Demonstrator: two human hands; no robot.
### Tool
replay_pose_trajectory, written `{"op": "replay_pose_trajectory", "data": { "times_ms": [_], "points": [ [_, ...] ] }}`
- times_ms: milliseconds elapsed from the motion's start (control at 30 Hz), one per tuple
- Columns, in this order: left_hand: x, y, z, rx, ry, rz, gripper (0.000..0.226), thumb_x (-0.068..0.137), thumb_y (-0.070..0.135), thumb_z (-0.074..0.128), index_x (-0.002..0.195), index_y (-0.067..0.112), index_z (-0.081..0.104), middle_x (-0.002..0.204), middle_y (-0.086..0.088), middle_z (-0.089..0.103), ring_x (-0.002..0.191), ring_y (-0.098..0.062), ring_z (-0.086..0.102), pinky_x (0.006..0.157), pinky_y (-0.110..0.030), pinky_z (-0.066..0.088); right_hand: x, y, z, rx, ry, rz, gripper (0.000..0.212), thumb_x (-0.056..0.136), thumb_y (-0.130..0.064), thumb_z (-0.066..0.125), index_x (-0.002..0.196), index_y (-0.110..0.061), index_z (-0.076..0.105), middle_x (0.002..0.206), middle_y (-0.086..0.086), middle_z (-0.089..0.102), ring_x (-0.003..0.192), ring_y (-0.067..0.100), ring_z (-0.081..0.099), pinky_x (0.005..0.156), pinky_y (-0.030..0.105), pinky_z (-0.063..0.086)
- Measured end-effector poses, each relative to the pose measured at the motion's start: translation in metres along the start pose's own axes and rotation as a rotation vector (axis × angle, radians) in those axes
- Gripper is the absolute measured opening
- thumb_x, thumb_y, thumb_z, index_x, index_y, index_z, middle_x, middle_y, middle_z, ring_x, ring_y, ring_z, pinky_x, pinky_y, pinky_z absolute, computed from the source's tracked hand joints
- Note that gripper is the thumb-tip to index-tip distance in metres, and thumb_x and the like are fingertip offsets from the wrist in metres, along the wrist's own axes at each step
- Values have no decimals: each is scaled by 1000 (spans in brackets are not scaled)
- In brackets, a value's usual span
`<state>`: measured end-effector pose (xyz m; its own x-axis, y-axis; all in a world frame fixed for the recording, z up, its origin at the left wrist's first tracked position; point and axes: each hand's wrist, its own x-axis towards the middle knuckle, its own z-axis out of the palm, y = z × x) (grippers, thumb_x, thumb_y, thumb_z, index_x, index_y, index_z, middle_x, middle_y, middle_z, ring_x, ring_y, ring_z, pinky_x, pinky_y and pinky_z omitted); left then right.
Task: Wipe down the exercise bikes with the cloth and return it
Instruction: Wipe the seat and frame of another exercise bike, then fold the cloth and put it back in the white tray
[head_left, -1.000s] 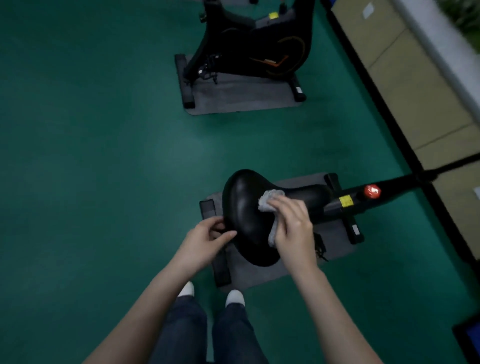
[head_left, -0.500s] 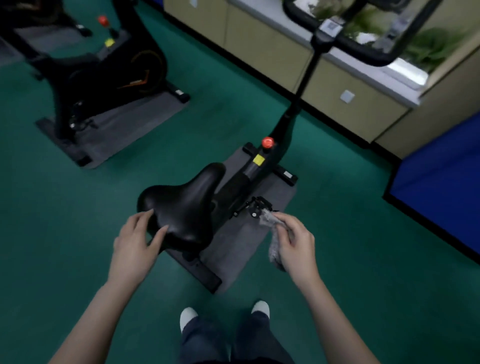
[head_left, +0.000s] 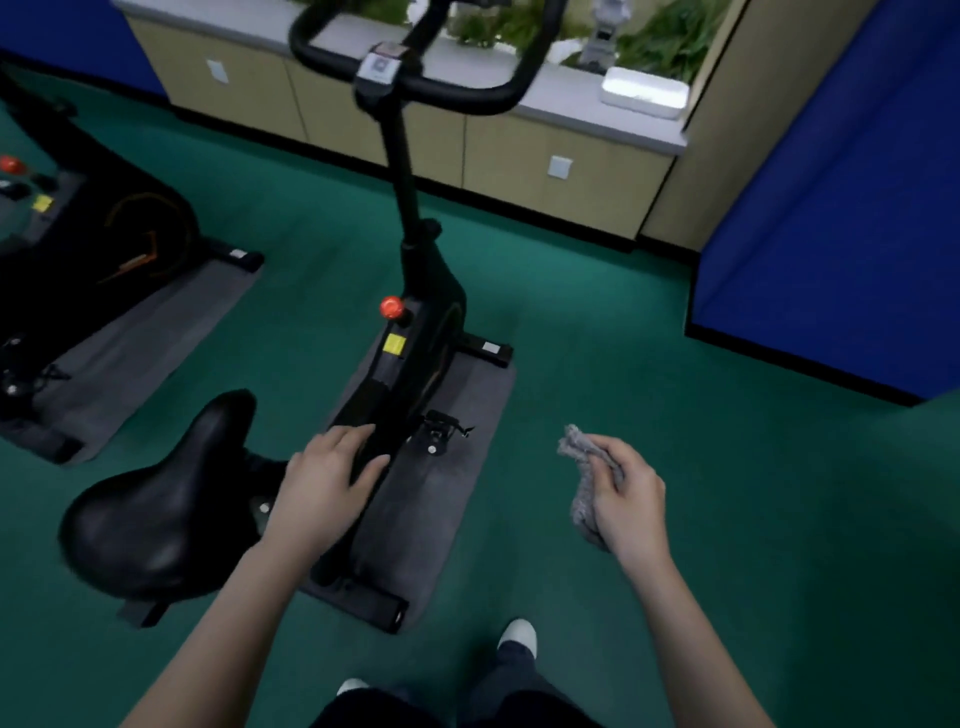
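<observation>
Grey cloth bunched in right hand, beside bike.

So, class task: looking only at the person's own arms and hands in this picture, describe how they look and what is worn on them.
Both forearms are bare all the way to the bottom edge of the picture: no sleeves or cuffs show. The left hand and the right hand wear no gloves, and no watch, bracelet or ring is visible on either wrist or on the fingers. No markings can be made out; the picture is dim and slightly blurred.
</observation>
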<state>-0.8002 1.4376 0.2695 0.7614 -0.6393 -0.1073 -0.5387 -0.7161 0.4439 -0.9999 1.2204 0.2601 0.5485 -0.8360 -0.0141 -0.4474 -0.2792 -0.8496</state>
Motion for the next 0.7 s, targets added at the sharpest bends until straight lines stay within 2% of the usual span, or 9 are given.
{"op": "replay_pose_trajectory", "data": {
  "times_ms": [100, 167, 233, 467, 567, 700],
  "points": [
    [25, 58, 23, 9, -34, 63, 46, 94, 35, 56, 133, 11, 54, 128, -4, 58, 119, -26, 52, 99, -44, 41, 23, 25, -48, -11, 51, 12, 23, 91, 3, 54, 105, -8, 69, 105, 4, 68, 97, 17, 61, 80, 14, 40],
    [39, 96, 39, 2, -69, 124, 44, 94, 33, 57, 132, 11, 55, 127, -4, 59, 118, -26, 53, 98, -44, 42, 34, 41, -78, -1, 89, 43, 23, 91, 2, 54, 107, -6, 68, 108, 5, 68, 101, 18, 61, 90, 26, 46],
    [52, 130, 53, 7, -108, 191, 42, 95, 31, 57, 131, 11, 56, 127, -3, 59, 118, -25, 53, 98, -43, 43, 42, 55, -107, 17, 148, 81, 23, 91, 2, 54, 107, -5, 68, 108, 6, 67, 102, 20, 62, 92, 33, 48],
    [100, 213, 89, 165, -218, 402, 47, 99, 41, 45, 140, 19, 45, 136, 4, 50, 125, -18, 45, 102, -35, 36, 69, 93, -167, 3, 338, 173, 21, 91, 3, 54, 104, -5, 69, 102, 9, 69, 94, 28, 64, 84, 35, 49],
    [123, 239, 104, 210, -269, 457, 48, 99, 43, 41, 142, 21, 41, 138, 6, 46, 129, -16, 40, 104, -34, 33, 90, 98, -178, -20, 366, 187, 22, 91, 2, 54, 105, -6, 69, 103, 7, 70, 94, 25, 64, 81, 29, 47],
    [170, 265, 124, 210, -288, 507, 49, 99, 43, 42, 142, 20, 41, 139, 6, 45, 128, -17, 41, 105, -34, 33, 139, 97, -182, -48, 357, 185, 22, 91, 0, 54, 108, -5, 68, 108, 7, 68, 100, 24, 63, 90, 36, 50]
  ]
}}
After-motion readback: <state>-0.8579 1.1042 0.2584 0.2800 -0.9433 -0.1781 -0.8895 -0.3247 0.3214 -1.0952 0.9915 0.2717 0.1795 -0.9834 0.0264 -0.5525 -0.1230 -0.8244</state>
